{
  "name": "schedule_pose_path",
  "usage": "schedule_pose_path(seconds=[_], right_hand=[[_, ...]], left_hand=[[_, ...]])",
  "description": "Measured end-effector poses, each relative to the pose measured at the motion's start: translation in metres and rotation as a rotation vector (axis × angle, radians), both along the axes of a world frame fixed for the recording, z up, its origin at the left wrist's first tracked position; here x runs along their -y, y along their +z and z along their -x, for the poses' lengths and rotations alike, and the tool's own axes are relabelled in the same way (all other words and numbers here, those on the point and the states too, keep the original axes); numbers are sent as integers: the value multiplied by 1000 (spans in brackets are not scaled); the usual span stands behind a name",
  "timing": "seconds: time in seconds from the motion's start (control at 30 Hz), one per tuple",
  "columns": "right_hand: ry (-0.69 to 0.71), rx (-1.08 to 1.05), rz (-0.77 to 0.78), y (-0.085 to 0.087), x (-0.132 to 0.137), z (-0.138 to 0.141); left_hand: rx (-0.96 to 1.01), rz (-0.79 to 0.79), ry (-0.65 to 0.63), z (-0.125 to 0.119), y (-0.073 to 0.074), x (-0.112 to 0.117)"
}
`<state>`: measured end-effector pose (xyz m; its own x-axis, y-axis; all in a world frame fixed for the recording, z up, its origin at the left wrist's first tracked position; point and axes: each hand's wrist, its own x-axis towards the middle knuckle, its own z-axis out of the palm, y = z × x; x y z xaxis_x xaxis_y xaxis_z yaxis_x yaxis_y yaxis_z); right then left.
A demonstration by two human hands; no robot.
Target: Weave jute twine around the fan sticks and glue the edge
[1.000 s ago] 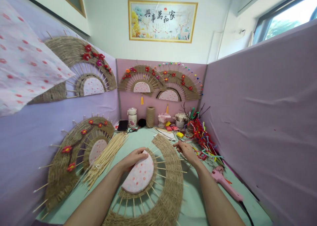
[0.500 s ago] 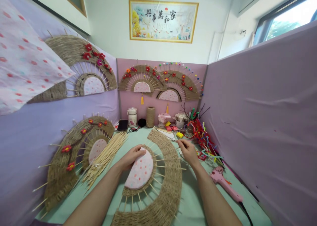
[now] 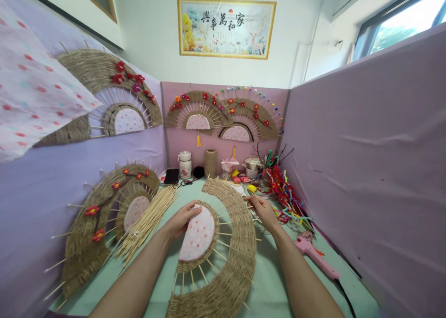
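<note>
A half-ring woven twine fan (image 3: 240, 243) with thin stick ribs is held above the table, its pink dotted half-round centre (image 3: 198, 234) facing me. My left hand (image 3: 183, 219) grips the straight edge of that centre, thumb on the front and fingers behind. At the fan's upper right outer rim, my right hand (image 3: 262, 211) is closed in a pinch beside the rib ends. Whatever lies between those fingertips is too small to make out.
Loose bamboo sticks (image 3: 149, 220) lie left, before a finished fan (image 3: 81, 243). A pink glue gun (image 3: 318, 257) rests right, below coloured pipe cleaners (image 3: 280, 188). A twine spool (image 3: 210, 164) and white jar (image 3: 185, 165) stand behind. Dotted cloth (image 3: 38, 90) hangs upper left.
My right fingertips have come closer to the fan's outer rim. The fan's lower end has swung slightly right, while my left hand keeps its grip. The whole view has shifted a little.
</note>
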<state>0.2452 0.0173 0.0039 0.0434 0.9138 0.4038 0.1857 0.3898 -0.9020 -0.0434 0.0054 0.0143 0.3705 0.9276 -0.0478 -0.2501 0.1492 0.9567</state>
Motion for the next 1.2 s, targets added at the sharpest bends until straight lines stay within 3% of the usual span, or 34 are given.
schedule_pose_path(seconds=[0.33, 0.63, 0.97, 1.2], right_hand=[[-79, 126, -81, 5, 3, -2], [-183, 231, -248, 2, 7, 2], [-90, -6, -66, 5, 4, -1], [16, 17, -29, 3, 3, 2]], left_hand=[[-54, -23, 41, 1, -7, -5], [-17, -46, 149, 5, -7, -7], [114, -49, 171, 8, -6, -10], [130, -54, 222, 10, -7, -14]])
